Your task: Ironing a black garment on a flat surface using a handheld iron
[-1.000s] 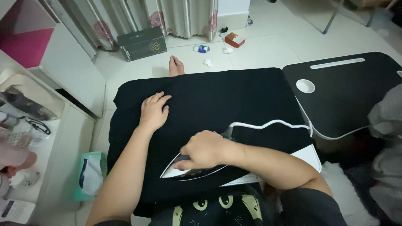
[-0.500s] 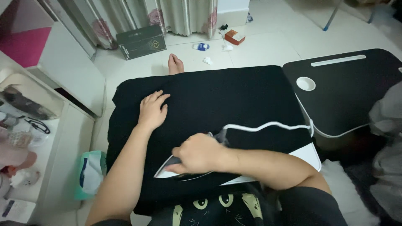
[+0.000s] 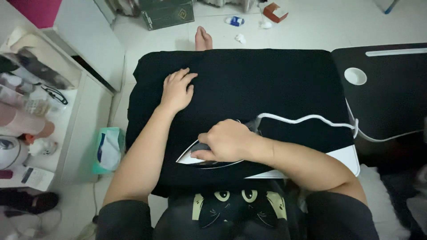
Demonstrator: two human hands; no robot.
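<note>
A black garment [image 3: 249,84] is spread over a small white table [image 3: 347,158] in front of me. My right hand [image 3: 227,141] grips the handle of a clothes iron [image 3: 191,156], whose pointed tip faces left on the near part of the cloth. The iron's white cord [image 3: 307,119] snakes to the right across the fabric. My left hand [image 3: 177,90] lies flat with fingers spread on the cloth's left side, pressing it down, a short way beyond the iron.
A black lap desk [image 3: 391,93] with a white cup recess [image 3: 355,76] stands at the right. A tissue pack [image 3: 108,150] lies on the floor at left beside a white shelf with bottles [image 3: 26,120]. My foot [image 3: 203,39], a dark box [image 3: 167,13] and small litter lie beyond the table.
The iron and my right hand have slid slightly left and nearer along the cloth. My left hand has stayed flat in the same place.
</note>
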